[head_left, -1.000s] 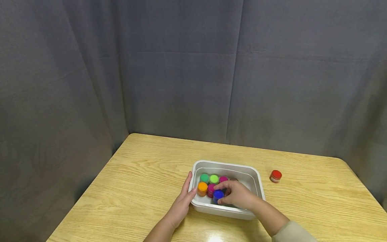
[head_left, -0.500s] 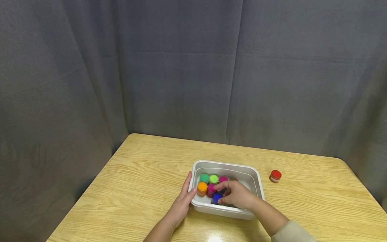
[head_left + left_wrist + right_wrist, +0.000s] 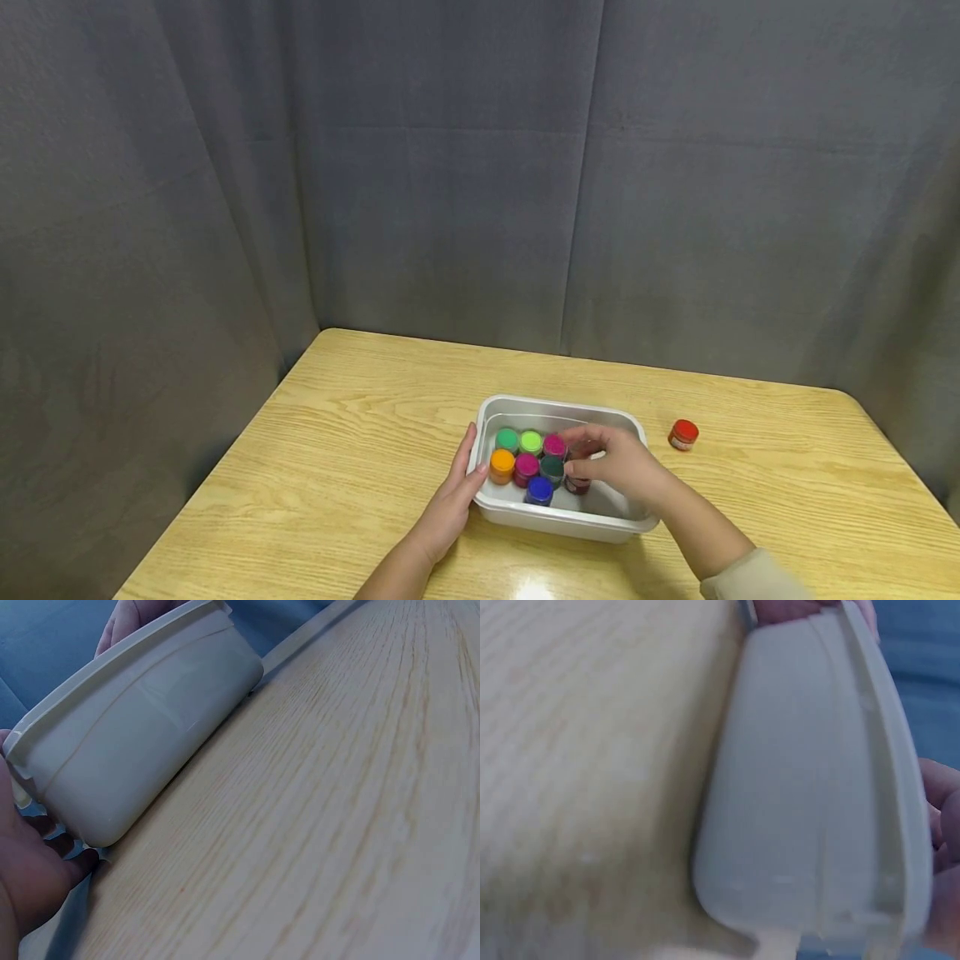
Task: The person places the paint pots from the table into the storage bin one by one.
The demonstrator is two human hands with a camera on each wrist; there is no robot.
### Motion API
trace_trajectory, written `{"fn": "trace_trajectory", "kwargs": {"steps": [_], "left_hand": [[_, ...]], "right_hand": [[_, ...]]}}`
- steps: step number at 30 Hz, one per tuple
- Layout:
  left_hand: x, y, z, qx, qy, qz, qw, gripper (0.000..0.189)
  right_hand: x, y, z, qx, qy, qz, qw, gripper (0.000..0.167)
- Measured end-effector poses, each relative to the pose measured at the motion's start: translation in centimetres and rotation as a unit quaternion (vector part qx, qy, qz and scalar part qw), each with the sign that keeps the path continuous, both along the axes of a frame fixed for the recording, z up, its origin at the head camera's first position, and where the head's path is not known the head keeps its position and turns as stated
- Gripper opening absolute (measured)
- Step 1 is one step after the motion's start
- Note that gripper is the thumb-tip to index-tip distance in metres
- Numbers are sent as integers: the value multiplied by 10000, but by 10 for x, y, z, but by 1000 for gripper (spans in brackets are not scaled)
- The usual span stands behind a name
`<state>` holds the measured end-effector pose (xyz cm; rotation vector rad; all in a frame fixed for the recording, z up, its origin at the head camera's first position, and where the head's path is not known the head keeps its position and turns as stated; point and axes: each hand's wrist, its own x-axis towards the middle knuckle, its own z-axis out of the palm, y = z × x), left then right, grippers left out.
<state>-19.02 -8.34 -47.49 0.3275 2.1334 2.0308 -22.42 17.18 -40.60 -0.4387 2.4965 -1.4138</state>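
Nearest in, the left hand [image 3: 448,510] lies flat against the left wall of the white plastic tub [image 3: 561,526], fingers straight, steadying it on the wooden table [image 3: 352,433]. Inside the tub, the right hand [image 3: 618,464] hovers with fingers loosely curled over a dark-lidded jar [image 3: 576,484]; whether it grips the jar I cannot tell. Blue [image 3: 539,489], orange [image 3: 502,462], magenta [image 3: 527,467] and green [image 3: 507,439] lidded jars cluster just beside it. Further right, a red-lidded jar [image 3: 683,435] stands alone on the table.

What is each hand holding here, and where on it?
Left hand steadies the white tub by its left wall. Right hand hovers above the jars; whether it grips one cannot be told.
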Motion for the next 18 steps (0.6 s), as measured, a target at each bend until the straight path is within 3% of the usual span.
{"fn": "trace_trajectory", "kwargs": {"steps": [9, 18], "left_hand": [[-2, 0, -3, 34, -65, -14, 10000, 64], [0, 1, 0, 3, 2, -26, 10000, 65]], "right_hand": [[-2, 34, 19, 122, -76, -855, 9962, 49], [-13, 76, 12, 183, 254, -1493, 9883, 57]]}}
